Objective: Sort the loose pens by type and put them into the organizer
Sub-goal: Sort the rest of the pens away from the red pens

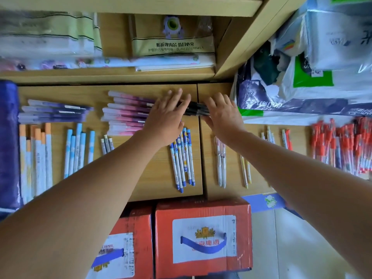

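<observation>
Sorted groups of pens lie on a wooden shelf top [141,184]. A bundle of black pens [196,108] lies across the middle, between my two hands. My left hand [167,117] rests flat on its left end with straight fingers. My right hand [223,115] touches its right end, fingers spread. Pink-and-purple pens [126,115] lie left of my left hand. Blue-tipped white pens [183,158] lie below it. Purple pens [54,112], orange-capped pens [36,158] and light-blue pens [78,150] are further left. A heap of red pens [342,146] is at the right.
Clear pens [220,160] and yellow pens [245,170] lie right of the shelf seam. Plastic bags [302,77] crowd the back right. Packaged stationery [173,41] fills the shelf behind. Red cartons [203,238] stand in front, below the shelf. A purple roll [8,141] lies at the left edge.
</observation>
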